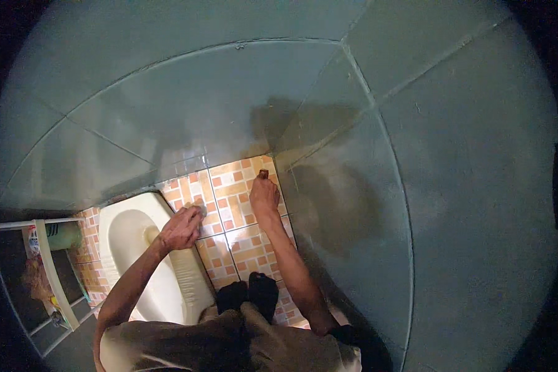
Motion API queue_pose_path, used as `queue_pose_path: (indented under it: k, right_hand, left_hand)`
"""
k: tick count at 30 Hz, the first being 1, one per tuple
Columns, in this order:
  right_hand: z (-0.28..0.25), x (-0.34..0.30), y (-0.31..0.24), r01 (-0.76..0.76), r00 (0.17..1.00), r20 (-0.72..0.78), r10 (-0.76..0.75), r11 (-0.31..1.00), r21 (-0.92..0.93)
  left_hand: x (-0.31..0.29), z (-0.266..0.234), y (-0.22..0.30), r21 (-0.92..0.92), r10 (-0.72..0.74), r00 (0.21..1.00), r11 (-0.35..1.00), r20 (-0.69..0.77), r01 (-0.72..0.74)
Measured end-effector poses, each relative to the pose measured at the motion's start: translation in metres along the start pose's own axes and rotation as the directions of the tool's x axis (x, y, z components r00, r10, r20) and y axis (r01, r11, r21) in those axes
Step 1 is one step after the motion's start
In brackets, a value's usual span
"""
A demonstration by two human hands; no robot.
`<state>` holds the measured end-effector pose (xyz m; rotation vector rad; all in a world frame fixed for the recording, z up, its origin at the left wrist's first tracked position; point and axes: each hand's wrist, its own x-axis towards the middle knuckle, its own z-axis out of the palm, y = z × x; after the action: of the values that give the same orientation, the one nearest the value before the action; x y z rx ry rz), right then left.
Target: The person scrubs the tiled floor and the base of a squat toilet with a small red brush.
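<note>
Remotely, I note right grip point(265, 195) closed on a small brown thing point(263, 174) right of the squat toilet point(189, 273), left grip point(183, 228) over the toilet's right edge, its hold I can't tell.

- You've got a white rack point(55, 273)
- Green container point(64, 236): on your rack
- Brownish bundle point(38, 280): same rack
- Gray wall point(477, 186): well right of rack

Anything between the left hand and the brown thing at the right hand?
Nothing visible stands in the gap between the left hand and the right hand; tiled floor shows there. The right hand itself seems to cover part of the small brown thing, whose far end pokes out.
</note>
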<state>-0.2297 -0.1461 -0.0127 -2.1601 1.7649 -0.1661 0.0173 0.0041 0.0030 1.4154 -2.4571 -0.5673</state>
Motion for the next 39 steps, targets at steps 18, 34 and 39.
queue_pose_path:
  k: [18,34,39]
  right_hand:
    - [0.014,0.019,0.016,-0.007,1.000,-0.031,0.003,0.994,-0.107]
    - [0.017,0.026,0.005,-0.020,0.996,-0.090,0.008,0.991,-0.131]
    - [0.012,0.047,-0.001,0.004,0.996,-0.086,-0.016,0.990,-0.141]
  left_hand:
    - [0.002,0.006,-0.005,-0.027,0.018,1.000,0.999,0.017,-0.018]
    - [0.002,-0.001,0.001,0.030,0.006,1.000,1.000,-0.017,-0.006]
    - [0.004,-0.004,0.003,0.014,-0.021,0.998,1.000,0.061,0.020]
